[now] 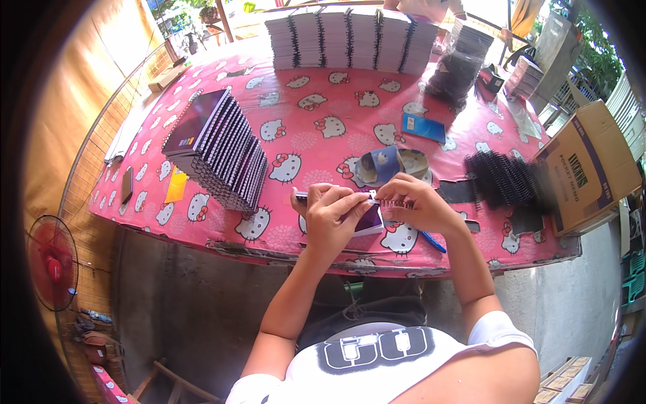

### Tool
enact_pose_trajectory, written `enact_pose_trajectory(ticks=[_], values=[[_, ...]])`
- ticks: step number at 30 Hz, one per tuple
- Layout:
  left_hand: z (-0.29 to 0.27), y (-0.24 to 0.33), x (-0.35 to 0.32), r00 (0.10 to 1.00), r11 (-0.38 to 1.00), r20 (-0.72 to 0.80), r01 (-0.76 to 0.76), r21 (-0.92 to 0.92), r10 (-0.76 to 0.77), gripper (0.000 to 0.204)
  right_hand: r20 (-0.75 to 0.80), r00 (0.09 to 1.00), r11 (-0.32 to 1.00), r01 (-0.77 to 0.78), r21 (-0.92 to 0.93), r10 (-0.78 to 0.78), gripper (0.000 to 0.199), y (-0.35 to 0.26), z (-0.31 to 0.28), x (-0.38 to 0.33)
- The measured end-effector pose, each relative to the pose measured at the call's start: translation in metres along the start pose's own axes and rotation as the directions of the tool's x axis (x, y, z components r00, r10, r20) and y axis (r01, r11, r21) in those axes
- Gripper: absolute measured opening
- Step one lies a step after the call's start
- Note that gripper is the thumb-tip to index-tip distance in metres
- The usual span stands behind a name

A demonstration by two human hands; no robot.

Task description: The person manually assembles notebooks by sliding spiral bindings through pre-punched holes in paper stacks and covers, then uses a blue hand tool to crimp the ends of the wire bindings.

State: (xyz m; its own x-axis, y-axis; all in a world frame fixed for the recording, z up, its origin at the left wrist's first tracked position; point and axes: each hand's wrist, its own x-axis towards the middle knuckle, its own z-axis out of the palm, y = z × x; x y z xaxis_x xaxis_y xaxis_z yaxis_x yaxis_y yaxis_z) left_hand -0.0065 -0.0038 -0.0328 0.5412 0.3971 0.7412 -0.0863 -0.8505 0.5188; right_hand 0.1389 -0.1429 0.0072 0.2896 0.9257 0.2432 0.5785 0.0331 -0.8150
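Note:
Near the table's front edge my left hand (pixel 330 217) is closed round a small notebook (pixel 368 223) with a dark purple cover and white pages. My right hand (pixel 416 205) pinches a dark spiral binding coil (pixel 398 203) at the notebook's edge. How far the coil sits in the holes is too small to tell. A blue pen (pixel 433 243) lies just right of the notebook. Beyond my hands is a rounded blue and tan item (pixel 385 166) whose kind I cannot make out. To the right lies a heap of black binding coils (pixel 505 179).
A tall stack of spiral-bound purple notebooks (pixel 219 151) stands at the left on the pink cloth (pixel 296 229). Bound paper stacks (pixel 350 40) line the far edge. A cardboard box (pixel 589 168) stands right, a flat blue pack (pixel 424 127) far right of centre, and a red fan (pixel 52 269) left.

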Motion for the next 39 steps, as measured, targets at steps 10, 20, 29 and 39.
enact_pose_trajectory(ticks=[10, 20, 29, 39], values=[[-0.012, 0.010, -0.001, 0.991, 0.983, 0.050, 0.118, 0.141, -0.126, 0.021, -0.175, 0.973, 0.938, 0.083, -0.337, -0.149, 0.013, -0.005, 0.021, 0.000], [-0.013, 0.009, -0.004, 0.993, 0.992, 0.018, 0.114, 0.050, -0.115, 0.021, -0.305, 0.937, 0.905, 0.026, -0.426, -0.171, 0.013, -0.021, 0.036, 0.002], [-0.017, 0.010, -0.005, 0.995, 0.992, 0.035, 0.085, 0.096, -0.089, 0.020, -0.289, 0.897, 0.857, 0.161, -0.489, -0.333, 0.011, -0.026, 0.045, 0.004], [-0.022, 0.013, -0.005, 0.997, 0.997, 0.061, 0.042, 0.059, -0.046, 0.020, -0.305, 0.915, 0.842, 0.064, -0.536, -0.263, 0.026, 0.046, -0.044, 0.022]])
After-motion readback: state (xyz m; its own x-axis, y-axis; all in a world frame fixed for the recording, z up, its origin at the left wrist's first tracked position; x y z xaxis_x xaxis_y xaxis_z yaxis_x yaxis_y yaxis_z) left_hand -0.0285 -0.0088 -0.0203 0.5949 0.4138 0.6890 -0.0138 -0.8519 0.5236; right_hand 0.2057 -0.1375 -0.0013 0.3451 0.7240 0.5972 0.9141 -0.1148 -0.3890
